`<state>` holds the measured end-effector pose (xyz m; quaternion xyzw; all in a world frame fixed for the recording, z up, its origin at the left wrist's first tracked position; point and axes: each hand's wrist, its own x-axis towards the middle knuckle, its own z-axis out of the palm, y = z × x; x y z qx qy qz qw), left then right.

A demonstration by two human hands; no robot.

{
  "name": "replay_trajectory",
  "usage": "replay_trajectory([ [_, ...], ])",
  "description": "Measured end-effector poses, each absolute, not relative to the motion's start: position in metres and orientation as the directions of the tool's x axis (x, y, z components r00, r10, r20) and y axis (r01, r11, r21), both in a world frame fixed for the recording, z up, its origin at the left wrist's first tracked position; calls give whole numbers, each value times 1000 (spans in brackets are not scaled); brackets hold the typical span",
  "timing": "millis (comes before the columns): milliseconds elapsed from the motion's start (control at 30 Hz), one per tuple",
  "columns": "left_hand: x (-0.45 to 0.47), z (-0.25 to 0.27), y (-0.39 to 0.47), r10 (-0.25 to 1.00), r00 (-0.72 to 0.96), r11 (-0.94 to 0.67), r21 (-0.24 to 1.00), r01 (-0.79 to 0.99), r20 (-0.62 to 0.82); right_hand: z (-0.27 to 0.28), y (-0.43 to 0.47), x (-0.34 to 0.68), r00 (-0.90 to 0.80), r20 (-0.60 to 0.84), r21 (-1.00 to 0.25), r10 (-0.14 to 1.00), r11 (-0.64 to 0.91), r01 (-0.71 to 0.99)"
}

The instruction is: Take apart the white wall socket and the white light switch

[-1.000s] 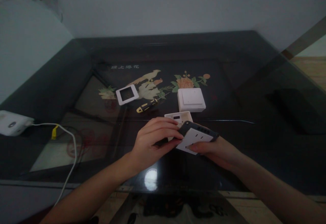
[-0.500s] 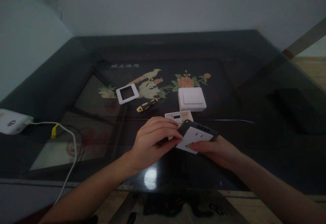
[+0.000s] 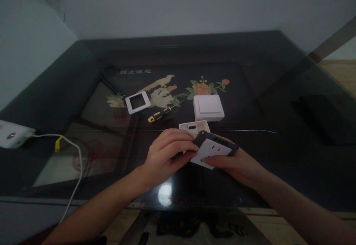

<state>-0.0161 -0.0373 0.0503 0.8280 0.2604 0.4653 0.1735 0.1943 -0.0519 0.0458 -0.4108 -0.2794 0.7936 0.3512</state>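
Note:
My right hand (image 3: 239,167) is closed on a wall socket (image 3: 213,152), its thumb across the white slotted face and its fingers behind. The socket has a dark frame and is tilted above the table. At the socket's left edge, the thumb and fingers of my left hand (image 3: 169,156) are pinched together against it. Just behind my hands sits an open white socket box (image 3: 204,125), partly covered by them. A white wall switch on its box (image 3: 209,107) stands farther back. To the left lie a yellow and black screwdriver (image 3: 160,115) and a white square cover frame (image 3: 138,102).
The dark glossy table (image 3: 244,185) has a bird-and-flower picture. At the far left is a white device (image 3: 15,134) with a white cable (image 3: 81,163) bearing a yellow tag (image 3: 58,144). A black flat object (image 3: 322,118) lies at the right. A wall (image 3: 178,7) stands behind.
Both hands keep nearly the same hold on the wall socket, which has shifted very slightly. The whole view has moved a little; the things on the table stay put.

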Motion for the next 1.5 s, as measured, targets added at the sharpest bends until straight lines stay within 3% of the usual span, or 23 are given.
replay_trajectory([
  [333, -19, 47, -38, 548, 435, -831, 407, 378, 714, 48, -50, 195, -467, -475, -708, 746, -639, -302],
  [667, -19, 52, -39, 451, 453, -884, 314, 347, 769, 44, -57, 195, -481, -592, -669, 646, -727, -154],
  [800, -20, 52, -37, 429, 477, -902, 333, 276, 767, 47, -57, 194, -467, -569, -709, 677, -691, -138],
  [1033, -21, 56, -41, 339, 589, -941, 254, 225, 733, 47, -55, 192, -463, -503, -783, 730, -612, -115],
  [1500, -17, 46, -38, 532, 426, -846, 483, 227, 732, 44, -54, 203, -510, -450, -804, 733, -581, -126],
])
